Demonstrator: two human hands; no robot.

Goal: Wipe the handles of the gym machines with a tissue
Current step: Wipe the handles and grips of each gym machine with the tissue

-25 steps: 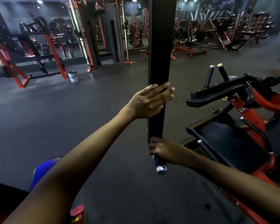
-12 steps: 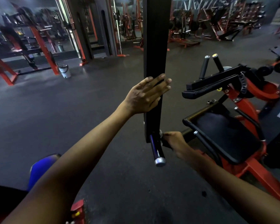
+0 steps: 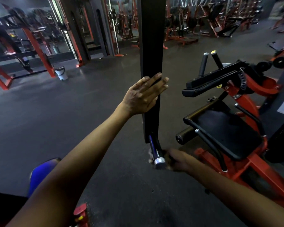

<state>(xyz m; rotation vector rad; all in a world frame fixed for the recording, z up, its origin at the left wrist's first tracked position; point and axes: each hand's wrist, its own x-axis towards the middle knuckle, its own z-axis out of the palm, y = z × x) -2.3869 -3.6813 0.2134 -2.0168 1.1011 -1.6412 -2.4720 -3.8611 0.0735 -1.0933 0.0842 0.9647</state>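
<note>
The handle (image 3: pixel 155 149) slants down off the black upright bar's (image 3: pixel 152 63) foot; right hand (image 3: pixel 176 159) grip clamps tissue (image 3: pixel 149 151) at its capped end, left hand (image 3: pixel 144 95) flat, fingers straight, on the bar above.

Left hand (image 3: pixel 144 95) flat against the tall black rectangular steel bar (image 3: pixel 152 46), fingers straight, laid across its near face. Short black cylindrical handle with a silver end cap (image 3: pixel 155 151) sticks out below the bar's lower end. Right hand (image 3: pixel 177 159) at the cap end of that handle, blurred, fingers curled behind it; small whitish tissue scrap (image 3: pixel 149 152) shows at the handle's left edge. Right of the bar: red-framed machine with black padded seat (image 3: pixel 223 128). Far left on the dark rubber floor (image 3: pixel 72 112): small white pedal bin (image 3: pixel 61 73).
</note>
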